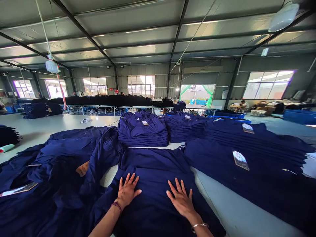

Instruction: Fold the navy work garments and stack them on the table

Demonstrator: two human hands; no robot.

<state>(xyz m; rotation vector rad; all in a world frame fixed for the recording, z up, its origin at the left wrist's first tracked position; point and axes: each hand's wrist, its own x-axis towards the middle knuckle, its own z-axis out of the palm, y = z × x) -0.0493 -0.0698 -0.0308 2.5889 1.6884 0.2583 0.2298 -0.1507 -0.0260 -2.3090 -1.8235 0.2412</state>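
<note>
Two unreadable tags (240, 160) (247, 128); hands (127, 192) (181, 199) flatten garment (153, 168).

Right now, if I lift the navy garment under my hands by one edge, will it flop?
Probably floppy: the navy garment lies limp under the left hand and right hand, and the loose pile beside it sags in soft folds. Likely light, since it lies thin and flat. It may slide when pushed; the table looks smooth.

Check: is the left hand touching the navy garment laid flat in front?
Touching. Head view: the left hand lies palm-down, fingers spread, on the navy garment; no gap shows. The right hand rests on it likewise.
</note>
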